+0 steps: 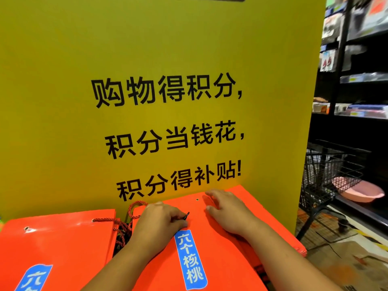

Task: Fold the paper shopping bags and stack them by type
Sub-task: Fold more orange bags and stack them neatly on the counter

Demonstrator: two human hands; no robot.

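A flat orange paper bag (pixel 212 244) with a blue label lies on top of a stack of the same bags in front of me. My left hand (pixel 159 221) rests on it and pinches the black tip of a cord (pixel 186 216) near the bag's top edge. My right hand (pixel 226 211) lies flat on the bag with fingers spread, pressing it down. A red rope handle (pixel 134 207) loops out at the bag's upper left. To the left lies a second stack of orange bags (pixel 54 246), with rope handles (pixel 120 227) bunched in the gap between the stacks.
A big yellow signboard (pixel 147 80) with black characters stands right behind the bags. At the right is a black wire shopping cart (pixel 327 171) holding a pink basin (pixel 361 192), with dark store shelves (pixel 357 70) beyond it.
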